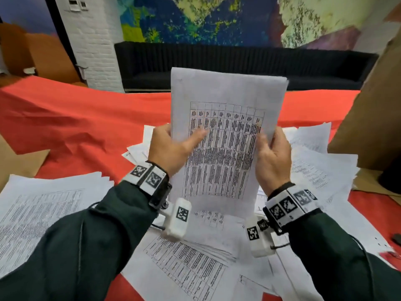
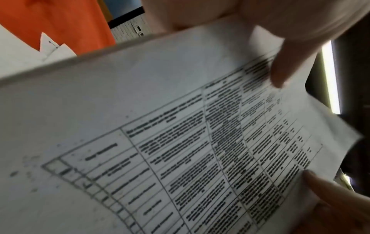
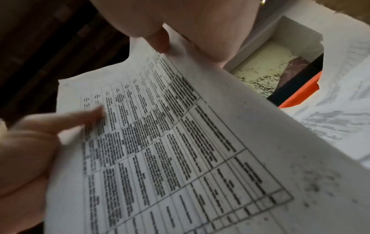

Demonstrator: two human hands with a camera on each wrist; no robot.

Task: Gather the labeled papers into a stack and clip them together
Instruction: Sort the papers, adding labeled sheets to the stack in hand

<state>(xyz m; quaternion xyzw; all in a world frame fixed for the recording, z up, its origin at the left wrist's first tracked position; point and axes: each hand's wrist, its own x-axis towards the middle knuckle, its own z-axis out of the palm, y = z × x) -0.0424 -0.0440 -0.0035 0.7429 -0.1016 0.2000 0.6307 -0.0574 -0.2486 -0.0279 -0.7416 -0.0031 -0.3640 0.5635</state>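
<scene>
I hold a stack of printed papers [image 1: 223,148] upright over the table, its bottom edge down on the sheets below. The top sheet carries a table of text. My left hand [image 1: 186,137] grips the stack's left edge, thumb across the front and fingers behind. My right hand [image 1: 269,140] grips the right edge the same way. In the left wrist view the stack [image 2: 140,110] fills the frame, with my left thumb [image 2: 280,74] pressed on it. The right wrist view shows the same stack [image 3: 180,142] under my right thumb [image 3: 160,41].
Loose printed sheets cover the red cloth [image 1: 76,118]: a pile at the left [image 1: 43,205], sheets in front [image 1: 191,263] and a heap at the right [image 1: 314,159]. A cardboard panel [image 1: 364,127] stands at the right. A small dark object [image 1: 397,238] lies at the right edge.
</scene>
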